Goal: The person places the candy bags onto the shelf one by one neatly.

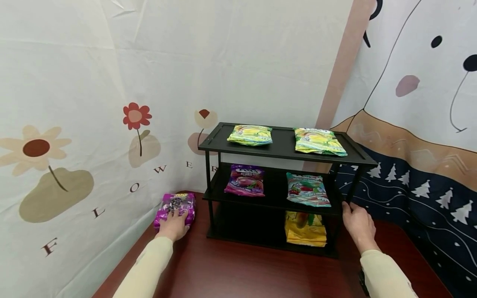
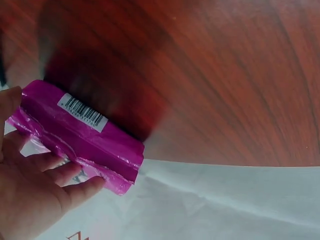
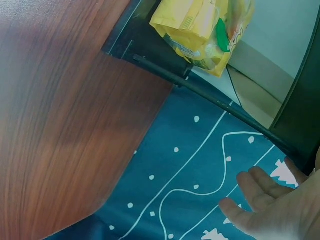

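Observation:
At the rack's left, my left hand (image 1: 173,225) grips a purple candy bag (image 1: 179,203) close to the wall. In the left wrist view, the fingers (image 2: 82,192) lie along one face of the bag (image 2: 90,127), and its barcode shows. My right hand (image 1: 359,225) pinches the right front post of the black shelf rack (image 1: 273,155) at middle-shelf height. Its other fingers (image 3: 257,190) spread loosely away, in the right wrist view. The thumb's contact is partly cut off there.
Two yellow-green candy bags (image 1: 250,135) lie on the top shelf. The middle shelf bears a purple berry bag (image 1: 245,181) and a teal candy bag (image 1: 307,189). One yellow bag (image 1: 305,229) sits at the bottom right. Printed cloth hangs behind the brown table (image 1: 242,273).

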A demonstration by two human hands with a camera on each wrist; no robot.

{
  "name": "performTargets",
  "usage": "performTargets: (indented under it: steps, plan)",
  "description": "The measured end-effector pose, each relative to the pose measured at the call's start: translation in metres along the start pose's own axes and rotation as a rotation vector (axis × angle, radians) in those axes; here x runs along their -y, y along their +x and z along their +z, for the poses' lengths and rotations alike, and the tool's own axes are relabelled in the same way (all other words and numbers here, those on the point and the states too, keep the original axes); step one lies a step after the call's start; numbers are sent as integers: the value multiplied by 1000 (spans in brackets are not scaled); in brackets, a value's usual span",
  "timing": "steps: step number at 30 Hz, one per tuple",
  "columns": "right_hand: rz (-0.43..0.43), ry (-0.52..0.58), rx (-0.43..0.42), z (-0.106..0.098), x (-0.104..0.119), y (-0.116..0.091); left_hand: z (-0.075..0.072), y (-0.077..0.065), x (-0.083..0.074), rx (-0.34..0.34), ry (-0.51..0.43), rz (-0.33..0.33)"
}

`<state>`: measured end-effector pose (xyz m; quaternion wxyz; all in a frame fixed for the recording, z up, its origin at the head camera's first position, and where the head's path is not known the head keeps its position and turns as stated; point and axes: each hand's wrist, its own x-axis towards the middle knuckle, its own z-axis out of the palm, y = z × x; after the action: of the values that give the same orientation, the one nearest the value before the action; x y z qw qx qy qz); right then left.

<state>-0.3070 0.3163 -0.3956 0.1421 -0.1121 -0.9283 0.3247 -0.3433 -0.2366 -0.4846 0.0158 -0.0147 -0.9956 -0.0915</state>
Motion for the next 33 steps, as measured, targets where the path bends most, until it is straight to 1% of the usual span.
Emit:
performTargets:
  steps: [3,10,12,15,18,21,23,25,27,29,31,33]
  plan:
    - [6,1,5,0,0,0,3,-6,1,-30,36,36]
    - [-11,-9,5,1,-2,1,8,-18,3,-69,98,99]
    - [-17,-11,6,0,-2,1,8,-21,3,-74,114,112]
    - [-21,-10,6,-1,-2,1,7,-25,4,-62,133,133]
    - [-22,-11,3,-1,-1,1,1,-30,3,-41,147,159]
    - [-25,-8,-7,-1,0,1,-11,-32,1,-50,149,189]
    - [-26,-4,-13,-1,0,1,-21,-31,1,-69,138,202]
    - [-23,-3,-17,0,0,1,-28,-27,3,-89,105,196]
    - [-21,-8,-16,0,0,2,-33,-23,7,-118,68,173]
    - [-22,-11,-13,0,0,2,-34,-18,15,-169,23,139]
    - [-25,-10,-5,0,0,2,-34,-13,25,-238,-27,100]
    - [-31,-8,-1,1,1,2,-33,-10,36,-277,-76,45]
